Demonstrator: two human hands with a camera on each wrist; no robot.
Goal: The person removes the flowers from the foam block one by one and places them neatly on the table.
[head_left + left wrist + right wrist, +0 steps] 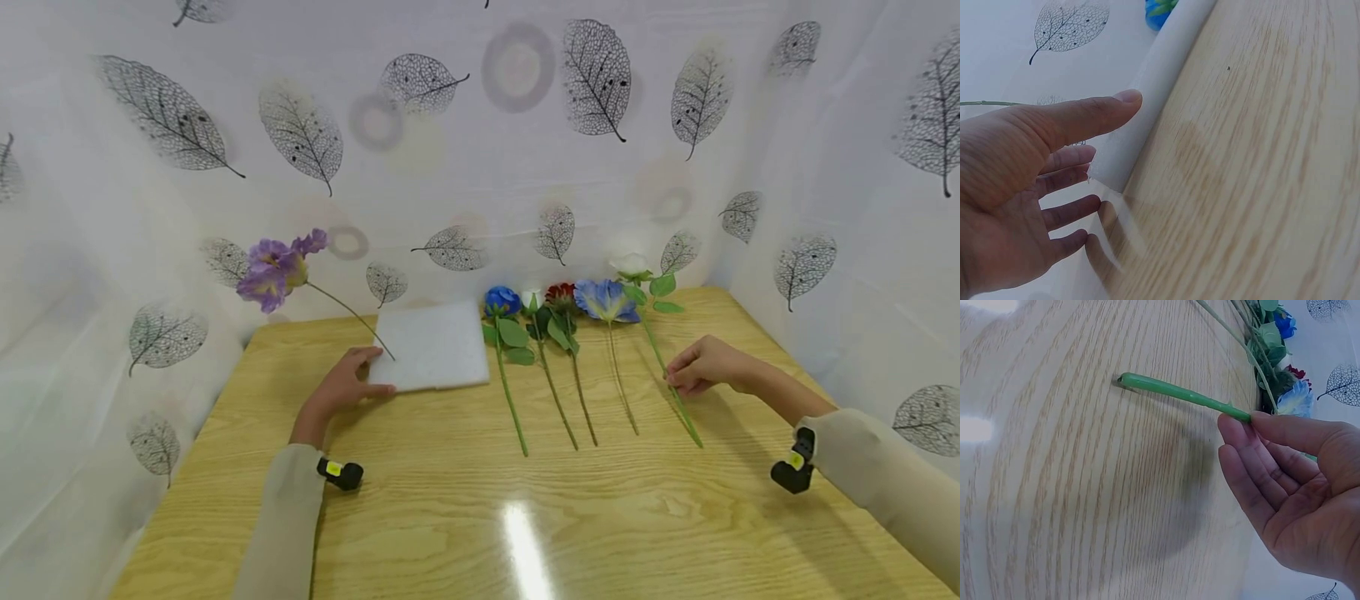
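Note:
My right hand (697, 367) pinches the green stem (1179, 394) of a white rose (632, 265) between thumb and fingertips, low on the stem. The stem's cut end is close over the wood in the right wrist view. At the left, my left hand (348, 381) rests at the near left corner of a white foam block (438, 342). Its thumb (1100, 119) lies straight along the block's front side, and the other fingers are loosely extended by the left end. A purple flower (273, 267) leans up and left, its stem standing in the foam.
Between the block and my right hand lie a blue rose (502, 301), a white rosebud (532, 300), a dark red flower (561, 295) and a light blue flower (606, 301), stems toward me. Behind the wooden table (420, 500) hangs a leaf-printed curtain (480, 183).

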